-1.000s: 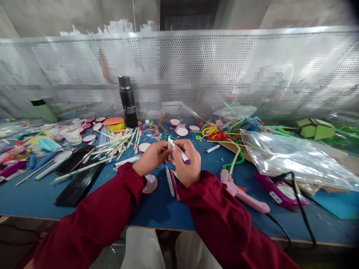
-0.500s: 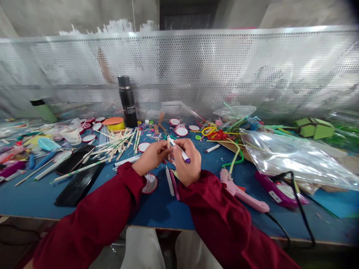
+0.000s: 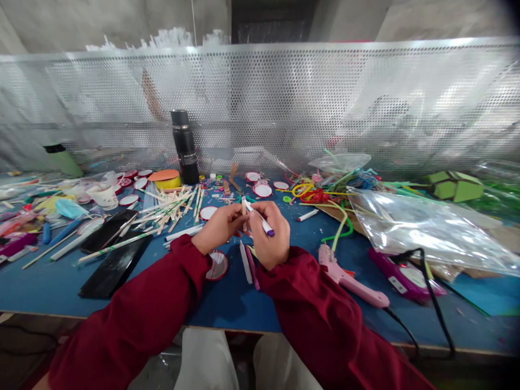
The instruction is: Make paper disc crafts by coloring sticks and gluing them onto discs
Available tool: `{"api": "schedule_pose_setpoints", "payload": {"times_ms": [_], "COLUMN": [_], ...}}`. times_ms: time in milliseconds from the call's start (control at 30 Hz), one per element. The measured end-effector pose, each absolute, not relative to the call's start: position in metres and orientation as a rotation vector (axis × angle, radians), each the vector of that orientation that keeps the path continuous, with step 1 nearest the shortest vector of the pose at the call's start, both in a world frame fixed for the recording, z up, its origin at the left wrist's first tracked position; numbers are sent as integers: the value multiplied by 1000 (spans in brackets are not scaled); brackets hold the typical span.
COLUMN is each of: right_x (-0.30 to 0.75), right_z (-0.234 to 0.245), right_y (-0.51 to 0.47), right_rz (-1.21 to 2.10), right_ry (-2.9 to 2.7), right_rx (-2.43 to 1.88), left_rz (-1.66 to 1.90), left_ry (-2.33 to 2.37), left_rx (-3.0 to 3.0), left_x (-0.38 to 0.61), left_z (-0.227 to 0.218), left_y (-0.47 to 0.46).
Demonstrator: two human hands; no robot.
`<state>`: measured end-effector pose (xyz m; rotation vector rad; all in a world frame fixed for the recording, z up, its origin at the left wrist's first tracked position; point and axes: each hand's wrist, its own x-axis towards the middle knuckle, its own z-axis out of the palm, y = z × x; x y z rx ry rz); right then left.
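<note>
My left hand (image 3: 219, 226) pinches a short wooden craft stick (image 3: 244, 211), held upright above the table. A white marker with a purple end (image 3: 264, 225) is gripped in my right hand (image 3: 273, 238), its tip against or very close to the top of the stick, where a purple tint shows. Below the hands, a white strip (image 3: 246, 262) and a purple strip (image 3: 253, 265) stand or lean side by side. Left of them lies a round red-rimmed disc (image 3: 217, 265), partly under my left sleeve.
Craft sticks (image 3: 174, 208) are heaped on the left, near a black phone-like slab (image 3: 116, 268) and a black flask (image 3: 184, 146). To the right lie a pink glue gun (image 3: 351, 279) with its cord, a purple device (image 3: 402, 276) and a clear plastic bag (image 3: 430, 227). A perforated metal screen (image 3: 309, 103) stands behind.
My right hand and the marker have shifted very slightly left. Purple colour shows more plainly at the top of the stick. My left hand has stayed in place.
</note>
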<state>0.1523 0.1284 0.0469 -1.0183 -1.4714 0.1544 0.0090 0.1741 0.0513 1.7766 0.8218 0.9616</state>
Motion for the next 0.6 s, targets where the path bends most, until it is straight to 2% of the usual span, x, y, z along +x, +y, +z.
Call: {"api": "schedule_pose_setpoints", "payload": {"times_ms": [600], "right_x": [153], "right_z": [43], "right_y": [132], "right_rz": [258], "right_ry": [-1420], "right_rx": [-971], "left_rz": [1007], "left_ry": [846], "left_rx": [1984], "left_x": [-1], "left_z": [50], "left_y": [185]}}
